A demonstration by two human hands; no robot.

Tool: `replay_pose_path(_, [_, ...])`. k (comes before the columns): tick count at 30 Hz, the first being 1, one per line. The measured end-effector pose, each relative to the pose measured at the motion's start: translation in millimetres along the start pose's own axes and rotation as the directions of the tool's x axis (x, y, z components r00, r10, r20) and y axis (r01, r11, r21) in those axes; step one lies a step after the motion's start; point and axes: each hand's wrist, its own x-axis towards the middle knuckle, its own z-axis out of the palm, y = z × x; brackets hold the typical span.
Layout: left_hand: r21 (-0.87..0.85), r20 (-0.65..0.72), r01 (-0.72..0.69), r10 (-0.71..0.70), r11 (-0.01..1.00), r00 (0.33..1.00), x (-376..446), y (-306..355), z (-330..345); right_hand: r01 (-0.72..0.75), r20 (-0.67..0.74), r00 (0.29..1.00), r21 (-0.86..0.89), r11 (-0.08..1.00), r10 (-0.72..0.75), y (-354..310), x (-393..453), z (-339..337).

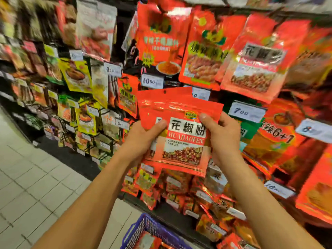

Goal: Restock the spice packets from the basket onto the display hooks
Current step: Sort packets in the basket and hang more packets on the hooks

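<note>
Here, label by label:
Held packets: a small fanned stack of red Huajiaofen packets point(181, 130), upright, in front of the display and below the hanging row of red pouches; a hang hole shows at the top edge of the rearmost one.
Left hand point(143, 139): grips the stack's left edge, thumb curled over the front, fingers behind and out of sight.
Right hand point(221, 133): clamps the stack's right edge the same way, thumb pressed on the front near the logo.
Matching stock: a hanging Huajiaofen pouch point(258, 56) up and right of the stack, with the same label.
Basket: blue plastic basket point(152, 230) directly below the stack, at the lower frame edge, with red packets inside.
Price tag point(247, 112): just right of the stack, reading about 7.00.
Step in hand: probably squaring up the stack and picking its hook.
Next move: likely lift the stack up and right toward the matching pouch, line the hang holes with the hook tip, and slide them on; the hook itself cannot be made out.
</note>
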Motion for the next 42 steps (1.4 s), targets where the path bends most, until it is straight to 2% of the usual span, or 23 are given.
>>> replay_pose_path(6, [-0.04, -0.037, -0.132, 0.131, 0.99, 0.991, 33, 48, 34, 0.099, -0.089, 0.992, 0.052, 0.994, -0.095, -69, 37, -36])
replay_pose_path(10, [-0.009, -0.087, -0.178, 0.177, 0.984, 0.98, 52, 62, 43, 0.052, -0.106, 0.994, 0.136, 0.989, -0.038, -100, 60, -58])
replay_pose_path(13, [0.022, -0.105, -0.17, 0.171, 0.985, 0.98, 62, 66, 47, 0.078, -0.158, 0.986, 0.157, 0.985, -0.053, -115, 75, -70])
replay_pose_path(21, [0.058, -0.114, -0.14, 0.146, 0.988, 0.983, 78, 77, 53, 0.164, -0.328, 0.929, -0.048, 0.985, -0.171, -152, 116, -86])
replay_pose_path(24, [0.075, -0.072, -0.169, 0.174, 0.983, 0.982, 79, 84, 56, 0.153, -0.345, 0.922, -0.092, 0.984, -0.175, -156, 131, -86])
replay_pose_path(30, [0.136, -0.042, -0.191, 0.198, 0.972, 0.979, 88, 89, 48, 0.147, -0.377, 0.89, -0.296, 0.944, -0.257, -148, 147, -85])
replay_pose_path(36, [0.127, -0.047, -0.221, 0.228, 0.967, 0.972, 96, 96, 39, 0.19, -0.369, 0.822, -0.541, 0.82, -0.434, -149, 153, -85])
replay_pose_path(40, [0.125, -0.035, -0.228, 0.234, 0.965, 0.971, 103, 99, 40, 0.196, -0.343, 0.844, -0.519, 0.832, -0.412, -143, 154, -92])
replay_pose_path(42, [0.126, -0.021, -0.23, 0.234, 0.965, 0.972, 105, 98, 46, 0.208, -0.341, 0.834, -0.536, 0.819, -0.435, -141, 156, -92])
